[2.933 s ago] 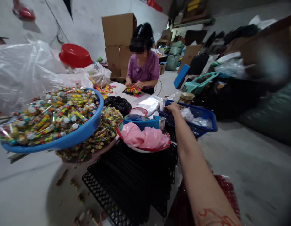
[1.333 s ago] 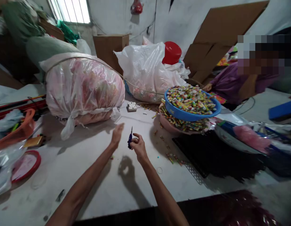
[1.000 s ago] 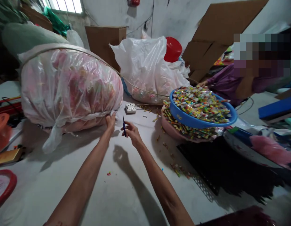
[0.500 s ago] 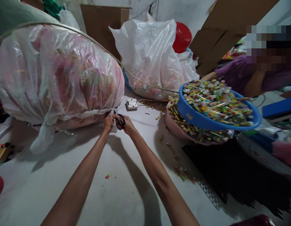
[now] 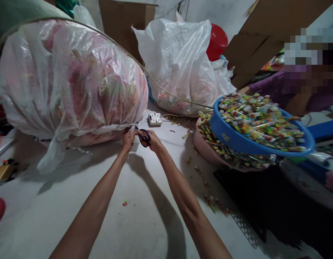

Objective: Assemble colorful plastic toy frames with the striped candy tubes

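Note:
A large translucent plastic bag (image 5: 96,82) with pink contents lies on its side at the left. My left hand (image 5: 129,139) is closed on a gathered part of the bag at its lower right edge. Close beside it, my right hand (image 5: 153,140) is closed on dark-handled scissors (image 5: 144,138). Their tips point at the gathered plastic beside my left fingers. The blades are small in view, so I cannot tell how far apart they stand. A knotted tail of plastic (image 5: 51,156) hangs at the bag's lower left.
Behind stand a white bag (image 5: 177,64) and a red basin (image 5: 217,42). A white power socket (image 5: 155,119) lies past my hands. A blue basin (image 5: 233,135) of wrapped sweets rests on a pink one (image 5: 206,151). A person in purple (image 5: 268,82) is at right.
The whole view has shifted, so most things appear slightly farther right. Both hands remain at the bag's edge, with the scissors still in my right hand.

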Demonstrator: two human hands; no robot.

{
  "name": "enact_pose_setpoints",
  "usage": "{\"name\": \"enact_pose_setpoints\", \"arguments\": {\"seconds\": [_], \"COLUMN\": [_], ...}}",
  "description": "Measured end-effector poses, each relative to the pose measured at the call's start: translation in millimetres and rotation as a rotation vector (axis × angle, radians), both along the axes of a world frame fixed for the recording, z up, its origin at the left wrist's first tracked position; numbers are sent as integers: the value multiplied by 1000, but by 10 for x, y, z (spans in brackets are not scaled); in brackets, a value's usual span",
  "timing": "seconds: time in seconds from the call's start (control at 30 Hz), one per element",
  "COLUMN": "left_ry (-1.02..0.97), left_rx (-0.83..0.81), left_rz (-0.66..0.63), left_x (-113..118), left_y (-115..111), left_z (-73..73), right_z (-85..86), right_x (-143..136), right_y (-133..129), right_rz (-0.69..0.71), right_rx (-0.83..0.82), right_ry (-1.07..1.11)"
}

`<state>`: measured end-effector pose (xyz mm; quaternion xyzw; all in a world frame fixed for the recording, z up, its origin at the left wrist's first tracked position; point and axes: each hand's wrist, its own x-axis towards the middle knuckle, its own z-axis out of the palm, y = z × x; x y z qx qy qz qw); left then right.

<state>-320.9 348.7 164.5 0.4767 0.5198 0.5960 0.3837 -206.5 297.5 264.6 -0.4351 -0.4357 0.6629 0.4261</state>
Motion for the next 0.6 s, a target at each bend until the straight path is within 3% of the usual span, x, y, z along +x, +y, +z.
{"name": "enact_pose_setpoints", "arguments": {"seconds": [0.23,0.6], "left_ry": [22,42], "left_rx": [11,34], "left_rz": [-1,-67], "left_x": [-13,-46], "left_y": [-22,-116], "left_z": [26,47], "right_z": [-120,6], "right_x": [-43,-39], "right_y": [11,211], "right_rz": [-44,63], "right_rx": [101,172], "right_ry": [-3,-280]}}
